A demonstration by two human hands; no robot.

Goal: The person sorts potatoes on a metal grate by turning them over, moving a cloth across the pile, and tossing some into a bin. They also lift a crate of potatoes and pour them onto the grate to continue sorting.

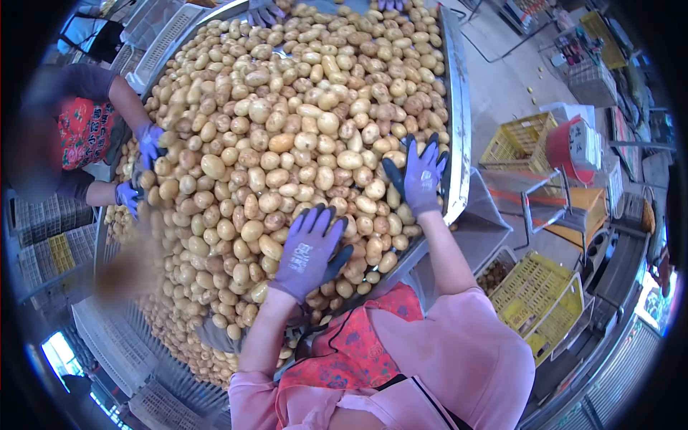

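Many potatoes (pixel 251 150) lie heaped on a large metal-edged table (pixel 456 107). My left hand (pixel 307 251), in a purple glove with dark fingertips, rests palm down on the potatoes near the table's front edge, its fingers spread and holding nothing. To the right and a little farther off, my right hand (pixel 421 172), gloved the same way, lies on potatoes close to the right rim. Its fingers are apart too, with no potato in its grasp.
A co-worker's gloved hands (pixel 150 143) touch potatoes at the left side. Two more gloved hands (pixel 265 11) show at the far edge. Yellow crates (pixel 534 294) and a red bucket (pixel 567 147) stand right of the table; pale crates (pixel 115 344) stand lower left.
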